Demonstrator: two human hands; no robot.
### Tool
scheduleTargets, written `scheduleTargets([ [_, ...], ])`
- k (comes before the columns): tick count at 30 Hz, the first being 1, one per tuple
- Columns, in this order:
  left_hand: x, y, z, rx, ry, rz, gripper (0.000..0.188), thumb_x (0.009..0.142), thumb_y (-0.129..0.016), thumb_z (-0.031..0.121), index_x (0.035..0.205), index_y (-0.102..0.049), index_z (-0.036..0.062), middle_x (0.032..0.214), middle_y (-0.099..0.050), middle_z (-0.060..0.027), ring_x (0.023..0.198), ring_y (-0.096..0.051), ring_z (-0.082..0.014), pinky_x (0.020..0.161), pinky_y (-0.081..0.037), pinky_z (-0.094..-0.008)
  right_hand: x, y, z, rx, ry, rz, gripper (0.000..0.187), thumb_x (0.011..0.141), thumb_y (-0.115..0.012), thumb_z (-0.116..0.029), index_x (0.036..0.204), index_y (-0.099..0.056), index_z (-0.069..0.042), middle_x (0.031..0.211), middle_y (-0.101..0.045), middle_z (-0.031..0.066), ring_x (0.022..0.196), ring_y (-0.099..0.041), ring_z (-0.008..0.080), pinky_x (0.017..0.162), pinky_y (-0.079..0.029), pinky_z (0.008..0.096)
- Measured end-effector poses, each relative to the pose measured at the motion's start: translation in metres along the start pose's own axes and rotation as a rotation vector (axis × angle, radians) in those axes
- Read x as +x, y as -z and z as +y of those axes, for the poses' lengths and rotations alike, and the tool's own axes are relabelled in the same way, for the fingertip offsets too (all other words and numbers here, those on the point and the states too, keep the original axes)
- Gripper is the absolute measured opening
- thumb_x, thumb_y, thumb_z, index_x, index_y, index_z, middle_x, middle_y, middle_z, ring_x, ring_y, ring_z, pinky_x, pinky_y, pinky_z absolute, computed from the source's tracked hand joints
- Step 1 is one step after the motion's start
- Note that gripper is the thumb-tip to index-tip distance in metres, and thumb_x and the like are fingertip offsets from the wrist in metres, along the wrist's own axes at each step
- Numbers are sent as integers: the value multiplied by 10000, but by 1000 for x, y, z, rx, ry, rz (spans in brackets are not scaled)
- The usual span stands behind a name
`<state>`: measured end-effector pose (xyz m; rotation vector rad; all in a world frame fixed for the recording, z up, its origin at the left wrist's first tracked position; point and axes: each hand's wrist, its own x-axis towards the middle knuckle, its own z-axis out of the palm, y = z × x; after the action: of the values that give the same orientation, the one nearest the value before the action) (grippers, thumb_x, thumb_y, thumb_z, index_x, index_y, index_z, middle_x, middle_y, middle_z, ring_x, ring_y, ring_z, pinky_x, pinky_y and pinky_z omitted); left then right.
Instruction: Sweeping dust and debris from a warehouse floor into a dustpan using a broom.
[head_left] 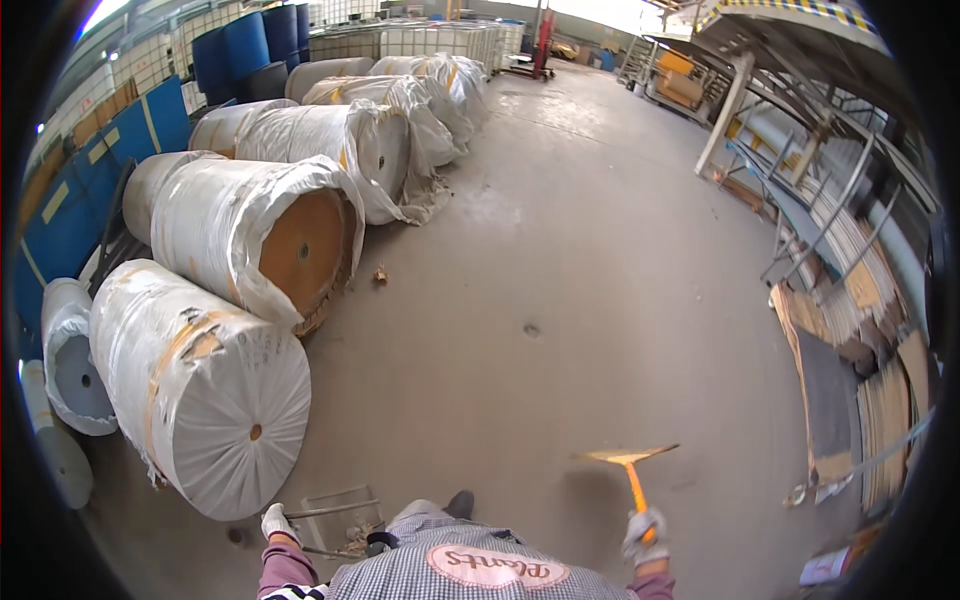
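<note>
In a pale work glove, my left hand (277, 522) is closed on the end of a grey metal tube frame (335, 508) at the lower left. Brownish scraps (358, 538) show inside that frame, whose lower part my body hides. My right hand (645, 537), also gloved, grips the orange handle of a broom (637, 487) at the lower right. The broom's wide yellowish head points away from me, just above or on the concrete floor; I cannot tell which. A checked apron covers my front between the hands.
Large wrapped rolls (240, 425) line the left side, with blue drums (245, 45) behind. A small brown scrap (380, 275) lies beside them. On the right are stacked cardboard sheets (885, 440), a dark mat (830, 400) and a metal rack (800, 215). Concrete floor (560, 240) stretches ahead.
</note>
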<state>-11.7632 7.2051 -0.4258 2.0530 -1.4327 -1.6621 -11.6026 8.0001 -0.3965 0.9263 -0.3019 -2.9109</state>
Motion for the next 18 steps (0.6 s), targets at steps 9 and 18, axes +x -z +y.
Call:
scheduleTargets([
  [9,-88,-138,78,-125,71,25,178,786,-610,288,919,-554,185,788,-504,-13,614,-441,-176,513,-374,-352,128,-258,11,-1812,208,1035,260,880,-532,-300,735,-580,-89,506,-469,20,363,-420,186,348,-347,328],
  [18,-192,-307,159,-308,157,259,184,795,-636,335,892,-545,208,772,-464,14,667,-426,-160,587,-395,-388,464,-504,-18,-2511,-280,582,340,789,-586,-281,971,-576,6,659,-622,132,575,-635,251,596,-524,316],
])
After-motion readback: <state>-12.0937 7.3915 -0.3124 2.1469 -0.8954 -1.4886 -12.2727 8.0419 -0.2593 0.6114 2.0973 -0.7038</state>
